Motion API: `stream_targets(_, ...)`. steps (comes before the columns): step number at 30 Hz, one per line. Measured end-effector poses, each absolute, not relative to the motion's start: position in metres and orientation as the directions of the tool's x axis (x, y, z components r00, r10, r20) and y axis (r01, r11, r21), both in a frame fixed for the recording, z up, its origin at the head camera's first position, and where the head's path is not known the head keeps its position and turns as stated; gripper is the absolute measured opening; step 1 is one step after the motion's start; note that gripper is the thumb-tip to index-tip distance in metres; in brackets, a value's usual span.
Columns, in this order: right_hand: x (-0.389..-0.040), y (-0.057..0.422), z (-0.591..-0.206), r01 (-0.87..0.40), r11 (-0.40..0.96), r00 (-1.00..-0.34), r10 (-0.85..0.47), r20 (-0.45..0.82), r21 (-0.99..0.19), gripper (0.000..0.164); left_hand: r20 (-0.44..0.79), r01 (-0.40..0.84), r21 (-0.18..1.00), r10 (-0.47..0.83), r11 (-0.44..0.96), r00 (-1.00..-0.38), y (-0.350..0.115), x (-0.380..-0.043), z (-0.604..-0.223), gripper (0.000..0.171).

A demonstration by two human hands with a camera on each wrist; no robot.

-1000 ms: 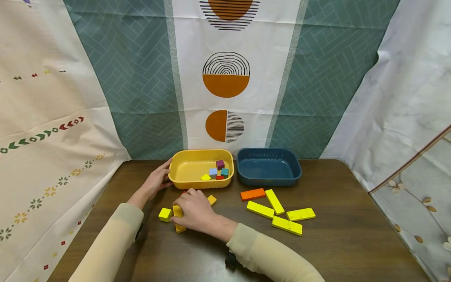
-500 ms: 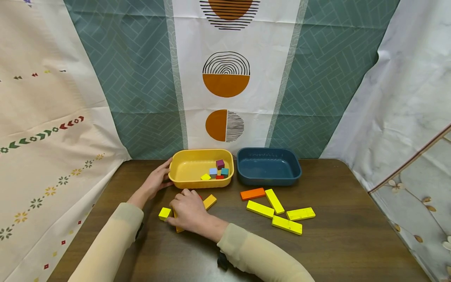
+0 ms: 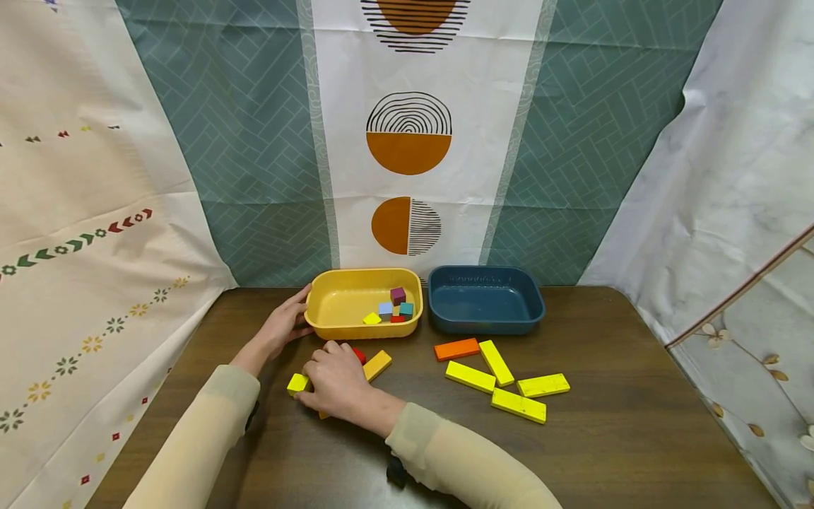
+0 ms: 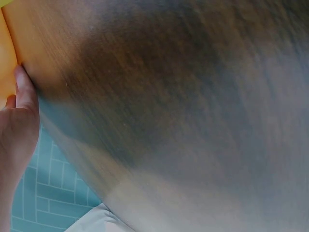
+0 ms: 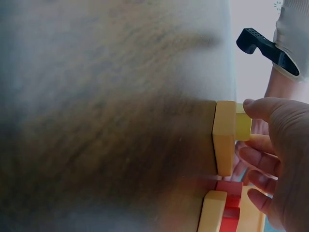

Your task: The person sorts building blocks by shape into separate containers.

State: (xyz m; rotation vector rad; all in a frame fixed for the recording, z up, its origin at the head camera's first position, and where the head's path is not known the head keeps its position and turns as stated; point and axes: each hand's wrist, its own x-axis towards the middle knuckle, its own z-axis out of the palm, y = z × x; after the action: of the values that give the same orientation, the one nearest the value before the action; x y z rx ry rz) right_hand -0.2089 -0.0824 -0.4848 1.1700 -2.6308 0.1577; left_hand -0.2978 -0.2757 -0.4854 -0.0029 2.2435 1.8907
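My left hand (image 3: 280, 329) rests against the left end of the yellow tray (image 3: 327, 332), its fingers along the outer wall; the left wrist view shows the fingertips at that wall. Left of my right hand (image 3: 337, 382) lies a yellow cube (image 3: 298, 384). In the right wrist view, my thumb and index finger pinch this cube (image 5: 243, 123) from two sides. A flat orange-yellow block (image 5: 223, 140) stands close beside it, mostly hidden under the hand in the head view. Red blocks (image 5: 230, 220) and another orange-yellow block (image 3: 378, 364) lie near the other fingers.
Several small cubes, among them a purple one (image 3: 397, 295), sit in the yellow tray. A dark blue tray (image 3: 486, 327) stands right of it. In front lie an orange block (image 3: 456, 349) and several long yellow blocks (image 3: 518, 406) on the dark wooden table (image 3: 610, 424).
My right hand has shifted left toward the yellow cube, its thumb now at the cube; more of the red piece and the orange-yellow block shows. My left hand has stayed at the tray.
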Motion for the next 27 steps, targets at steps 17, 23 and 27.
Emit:
stream_targets(17,-0.208,-0.085,-0.49,-0.746,0.664,-0.647,-0.703,0.293,-0.052,0.034,-0.156,-0.134,0.977,0.131,0.164,-0.979,-0.273,-0.297,-0.486,0.057)
stream_targets(23,-0.21,-0.079,-0.486,-0.755,0.648,-0.643,-0.701,0.308,-0.099,0.034,-0.148,-0.124,0.978,0.141,0.169,-0.979,-0.273,-0.296,-0.486,0.057)
stream_targets(27,-0.213,-0.072,-0.484,-0.752,0.645,-0.651,-0.692,0.311,-0.139,0.034,-0.147,-0.123,0.978,0.141,0.167,-0.979,-0.273,-0.294,-0.485,0.057)
